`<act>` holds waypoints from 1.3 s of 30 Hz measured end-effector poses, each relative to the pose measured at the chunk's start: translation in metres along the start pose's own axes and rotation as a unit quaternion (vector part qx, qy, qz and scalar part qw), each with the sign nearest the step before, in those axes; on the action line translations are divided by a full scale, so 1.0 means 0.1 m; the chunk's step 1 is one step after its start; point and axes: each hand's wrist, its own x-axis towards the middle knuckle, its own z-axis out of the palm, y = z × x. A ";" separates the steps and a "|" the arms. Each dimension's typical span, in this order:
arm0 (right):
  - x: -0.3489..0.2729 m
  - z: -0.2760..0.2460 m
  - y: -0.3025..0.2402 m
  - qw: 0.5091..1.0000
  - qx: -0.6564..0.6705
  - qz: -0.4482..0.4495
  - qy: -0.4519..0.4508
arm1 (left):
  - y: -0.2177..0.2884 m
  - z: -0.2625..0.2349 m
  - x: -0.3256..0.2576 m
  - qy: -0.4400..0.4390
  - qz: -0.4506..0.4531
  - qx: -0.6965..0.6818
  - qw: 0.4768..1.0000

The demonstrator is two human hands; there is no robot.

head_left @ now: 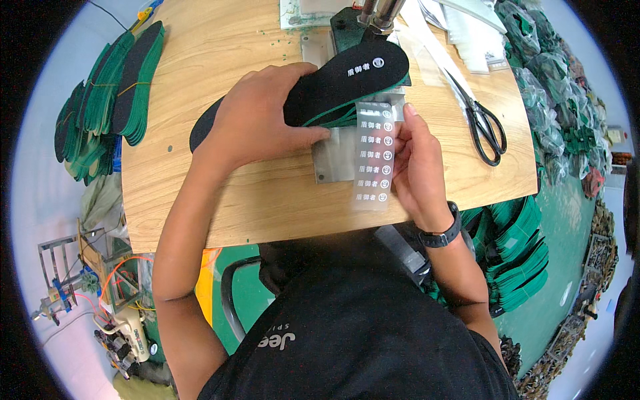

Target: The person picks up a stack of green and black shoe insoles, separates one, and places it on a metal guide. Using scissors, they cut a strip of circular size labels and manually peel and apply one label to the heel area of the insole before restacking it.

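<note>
My left hand point(252, 119) is closed around a black insole point(333, 81) with green layers beneath its edge. The fingers reach over its far side, and the thumb lies along the near side. A white printed mark shows near the insole's right end, which lies by the dark press head point(347, 30). My right hand point(421, 163) pinches a clear strip of white transfer labels point(375, 157) by its right edge. Several labels run down this strip; its top end meets the insole's near edge. Below both is a grey metal plate point(335, 167), partly covered.
Bundled black-and-green insoles point(137, 83) stand at the table's left. Black-handled scissors point(485, 130) lie on the wooden table point(267, 207) to the right, near clear sheets point(470, 40). Bagged goods point(533, 73) crowd beyond the right edge, with more green insoles point(513, 253) below.
</note>
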 end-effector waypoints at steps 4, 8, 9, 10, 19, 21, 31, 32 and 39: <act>0.05 -0.02 0.13 0.994 -0.037 -0.098 -0.013 | 0.01 0.01 0.00 -0.004 -0.002 0.013 1.000; -0.16 -0.14 0.12 0.982 -0.104 -0.159 -0.005 | -0.02 -0.03 -0.04 -0.001 -0.022 -0.029 0.999; -0.24 -0.15 0.10 0.983 -0.062 -0.169 0.017 | -0.02 -0.04 -0.05 0.003 -0.024 -0.044 0.999; -0.29 -0.19 0.07 0.982 -0.026 -0.184 0.044 | -0.01 -0.05 -0.05 0.022 -0.034 -0.082 0.996; 0.06 -0.01 0.01 0.997 -0.077 -0.028 -0.004 | -0.24 -0.06 -0.10 0.107 -0.068 -0.320 0.939; 0.08 0.02 0.02 0.996 -0.088 -0.018 -0.016 | -0.17 -0.02 -0.09 0.137 -0.024 -0.347 0.928; 0.10 -0.02 0.04 0.994 -0.110 -0.011 -0.014 | -0.20 -0.02 -0.07 0.096 -0.035 -0.250 0.963; 0.10 -0.04 0.04 0.992 -0.121 -0.012 -0.013 | -0.17 -0.02 -0.07 0.097 -0.034 -0.244 0.964; 0.11 -0.04 0.04 0.992 -0.119 -0.009 -0.025 | -0.08 -0.06 -0.07 0.023 -0.085 -0.198 0.976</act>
